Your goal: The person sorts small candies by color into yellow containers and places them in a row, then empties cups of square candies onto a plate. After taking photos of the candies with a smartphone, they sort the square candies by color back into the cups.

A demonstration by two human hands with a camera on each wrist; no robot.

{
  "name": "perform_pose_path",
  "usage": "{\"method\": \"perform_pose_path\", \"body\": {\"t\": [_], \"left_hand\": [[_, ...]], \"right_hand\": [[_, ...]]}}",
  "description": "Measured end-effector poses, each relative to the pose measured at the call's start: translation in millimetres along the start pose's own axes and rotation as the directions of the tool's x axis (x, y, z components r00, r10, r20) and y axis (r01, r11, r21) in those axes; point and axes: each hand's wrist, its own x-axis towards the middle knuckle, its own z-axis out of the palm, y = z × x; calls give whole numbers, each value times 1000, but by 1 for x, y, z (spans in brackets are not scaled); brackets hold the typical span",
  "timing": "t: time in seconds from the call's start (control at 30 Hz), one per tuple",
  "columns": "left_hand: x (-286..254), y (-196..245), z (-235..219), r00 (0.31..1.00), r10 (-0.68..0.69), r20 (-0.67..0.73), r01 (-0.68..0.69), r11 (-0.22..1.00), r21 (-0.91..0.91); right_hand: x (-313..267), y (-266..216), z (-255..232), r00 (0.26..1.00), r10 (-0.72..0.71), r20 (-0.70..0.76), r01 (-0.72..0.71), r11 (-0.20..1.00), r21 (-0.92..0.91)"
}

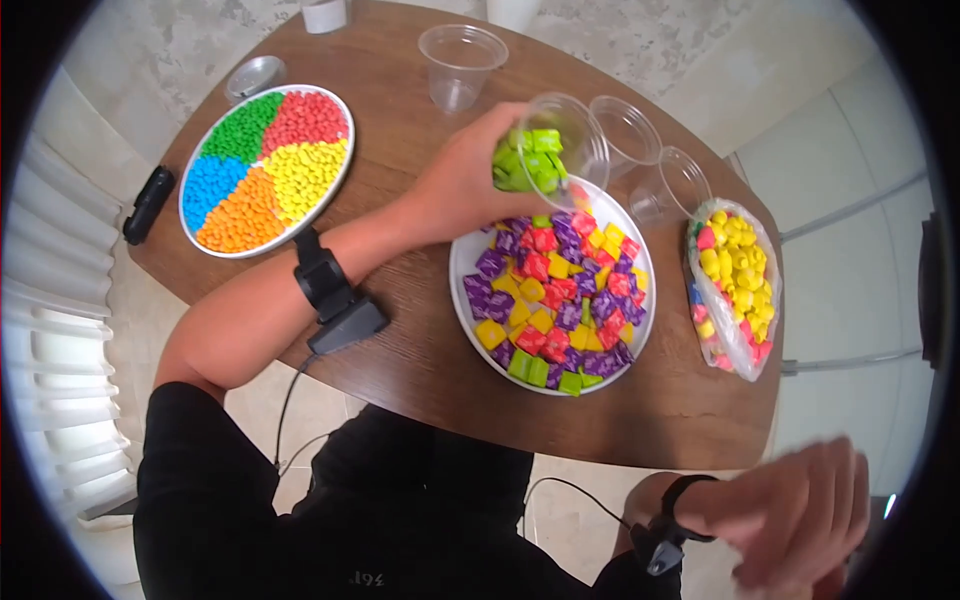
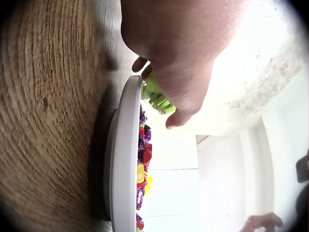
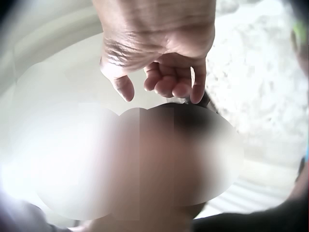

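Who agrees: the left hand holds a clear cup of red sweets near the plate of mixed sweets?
The colour is wrong: the head view shows the left hand holding a clear cup of green sweets near the plate of mixed sweets.

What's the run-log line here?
left hand: grips clear plastic cup, green wrapped candies inside | cup: tilted, by candy plate | right hand: empty, off table
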Motion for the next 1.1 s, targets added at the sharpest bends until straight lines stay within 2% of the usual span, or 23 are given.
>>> {"method": "perform_pose_path", "body": {"t": [0.07, 0.13, 0.2, 0.33, 0.5, 0.6, 0.73, 0.83, 0.9, 0.97, 1.03, 1.1], "left_hand": [[1, 2, 2, 1000, -30, -1, 30, 996, -87], [2, 0, -1, 1000, -23, -11, 23, 998, -53], [2, 0, -2, 1000, -18, -21, 17, 999, -47], [4, -2, -3, 999, -39, -20, 36, 993, -116], [6, -7, -2, 998, -29, -55, 21, 991, -129], [7, -7, -3, 997, -28, -65, 21, 994, -107], [8, -9, -3, 997, -2, -76, -7, 993, -119], [8, -9, -3, 997, -16, -72, 8, 994, -108], [8, -6, -5, 997, -26, -71, 18, 995, -101], [7, -1, -8, 996, -92, -8, 91, 991, -102], [7, -7, -5, 997, -69, -44, 64, 992, -108], [8, -11, -4, 996, -42, -80, 33, 993, -110]], "right_hand": [[7, 3, 24, 999, -50, 5, 49, 990, 133], [8, 2, 33, 998, -59, 19, 55, 982, 181], [9, 3, 38, 1000, 26, 17, -29, 973, 228], [12, 13, 42, 996, 13, 91, -32, 977, 211], [15, 14, 57, 991, -126, -37, 130, 980, 151], [14, 16, 65, 988, -150, -44, 154, 978, 141], [16, 18, 66, 995, -71, 64, 61, 986, 155], [17, 19, 70, 997, -68, 48, 62, 992, 109], [17, 17, 75, 996, -91, 9, 89, 985, 147], [16, 20, 79, 994, -110, -5, 109, 985, 130], [17, 22, 79, 992, -129, -16, 130, 985, 117], [19, 24, 75, 998, -32, 46, 25, 988, 152]]}}
